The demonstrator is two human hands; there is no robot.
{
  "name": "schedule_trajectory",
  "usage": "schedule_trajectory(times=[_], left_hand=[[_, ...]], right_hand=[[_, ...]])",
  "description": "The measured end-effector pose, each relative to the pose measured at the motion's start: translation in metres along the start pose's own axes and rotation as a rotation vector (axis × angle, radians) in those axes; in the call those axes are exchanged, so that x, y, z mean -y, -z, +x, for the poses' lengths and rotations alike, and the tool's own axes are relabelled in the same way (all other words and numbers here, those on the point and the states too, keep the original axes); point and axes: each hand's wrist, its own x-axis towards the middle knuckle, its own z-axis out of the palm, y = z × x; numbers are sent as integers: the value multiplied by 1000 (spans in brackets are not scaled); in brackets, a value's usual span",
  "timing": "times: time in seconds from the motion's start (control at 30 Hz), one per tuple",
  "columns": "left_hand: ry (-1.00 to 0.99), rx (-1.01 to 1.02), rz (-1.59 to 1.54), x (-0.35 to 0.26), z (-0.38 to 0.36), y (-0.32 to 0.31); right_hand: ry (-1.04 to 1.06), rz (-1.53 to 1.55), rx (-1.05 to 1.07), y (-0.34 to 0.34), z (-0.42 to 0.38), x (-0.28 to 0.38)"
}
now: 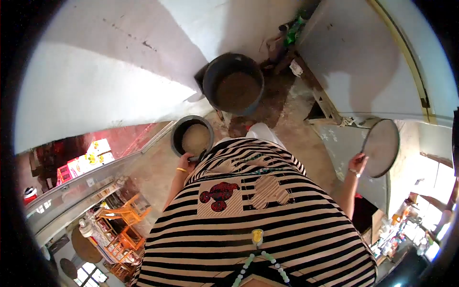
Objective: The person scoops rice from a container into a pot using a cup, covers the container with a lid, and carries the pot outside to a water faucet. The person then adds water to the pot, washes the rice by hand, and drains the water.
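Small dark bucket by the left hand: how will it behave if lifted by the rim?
The bucket is probably stiff, as its rim looks evenly round. The pale loose contents likely add some weight. The left hand grips one side, so it may tilt away.

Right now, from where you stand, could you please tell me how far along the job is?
Already done, it seems: the small dark round bucket has pale contents in it. In hand: the left hand is at the bucket's rim, and the right hand holds a round, dark-rimmed grey disc. Left, probably: using the disc, which is held apart from both the bucket and the large dark round tub.
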Motion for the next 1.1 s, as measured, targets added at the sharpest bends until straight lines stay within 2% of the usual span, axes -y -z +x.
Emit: schedule_trajectory(times=[0.07,0.1,0.2,0.23,0.3,0.4,0.53,0.7,0.77,0.93,0.97,1.07,1.1], left_hand=[[43,2,-58,7,-12,7],[79,-5,-129,-2,-38,-2],[99,-120,-154,21,-30,29],[84,-170,-97,21,-39,31],[124,-167,-190,30,-37,49],[172,-179,-303,43,-40,73],[162,-174,-352,59,-52,98],[101,-123,-569,100,-58,133],[73,-200,-592,114,-67,142],[-34,-296,-571,172,-73,166],[-55,-313,-564,185,-73,170],[-38,-381,-646,203,-87,163],[-30,-395,-673,203,-94,158]], right_hand=[[-3,108,-180,-4,-30,-55],[-73,80,-122,-29,-54,-74],[-309,-6,50,-90,-120,-117],[-390,14,20,-87,-123,-131],[-505,-34,-3,-84,-125,-157],[-648,-181,-20,-93,-110,-201],[-664,-248,-197,-203,-122,-246],[-759,-391,-119,-285,-101,-312],[-801,-456,-58,-303,-87,-343],[-886,-650,84,-323,-63,-391],[-941,-684,102,-310,-44,-408],[-934,-645,37,-311,-36,-424],[-939,-727,38,-293,-14,-441]])
